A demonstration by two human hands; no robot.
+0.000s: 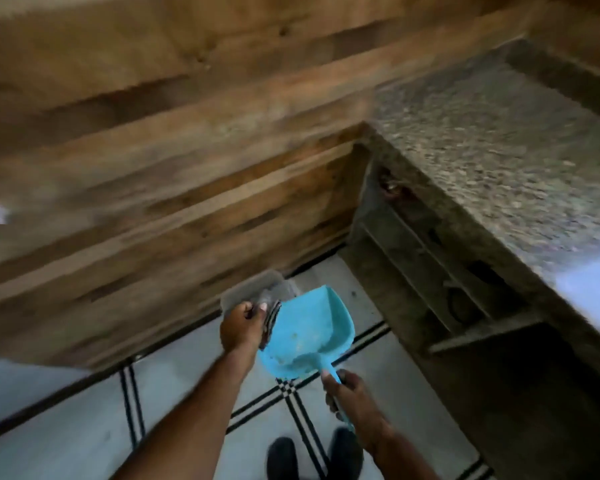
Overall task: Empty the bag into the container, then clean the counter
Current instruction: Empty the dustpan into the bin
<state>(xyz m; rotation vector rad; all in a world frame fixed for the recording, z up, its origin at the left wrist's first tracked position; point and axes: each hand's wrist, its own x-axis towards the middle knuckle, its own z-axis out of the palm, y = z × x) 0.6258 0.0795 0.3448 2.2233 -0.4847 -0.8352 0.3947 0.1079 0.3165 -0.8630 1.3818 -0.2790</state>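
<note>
Dustpan [305, 334], blue: over floor [84, 427], clear of counter's [499, 150] left edge. Handle gripped in right hand [350, 396]; pan tilted, likely to tip sweepings. Left hand [243, 323]: pinching striped cloth [271, 317] at pan's left rim, likely for wiping. Container [246, 289]: clear, just beyond left hand; support unclear.

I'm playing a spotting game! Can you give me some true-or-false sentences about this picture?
1. The right hand holds the dustpan by its handle. True.
2. The dustpan is red. False: it is turquoise.
3. The left hand holds a striped cloth at the dustpan's edge. True.
4. The dustpan sits on a chair. False: it is held up above the tiled floor.
</note>
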